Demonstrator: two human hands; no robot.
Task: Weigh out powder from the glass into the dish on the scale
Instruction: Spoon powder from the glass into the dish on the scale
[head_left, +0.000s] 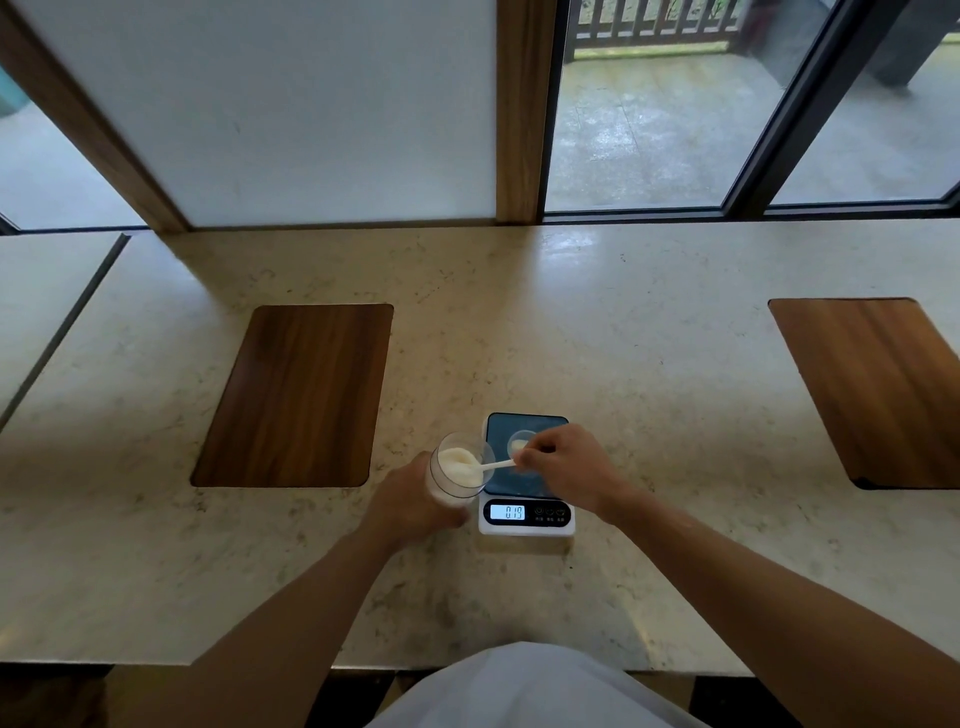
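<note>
A clear glass (457, 475) holding white powder is tilted toward the scale, gripped low down by my left hand (410, 506). My right hand (563, 467) pinches a small white spoon (493, 465) whose bowl is dipped into the powder at the glass's mouth. The white scale (527, 522) with a dark platform stands just right of the glass, its display lit. On the platform lies a small clear dish (521, 442) with a little white powder, partly hidden by my right hand.
The pale stone counter (649, 364) carries two inset wooden panels, one at the left (296, 395) and one at the far right (883, 389). A wall and window frame (524, 114) close the far edge. The counter's near edge is by my body.
</note>
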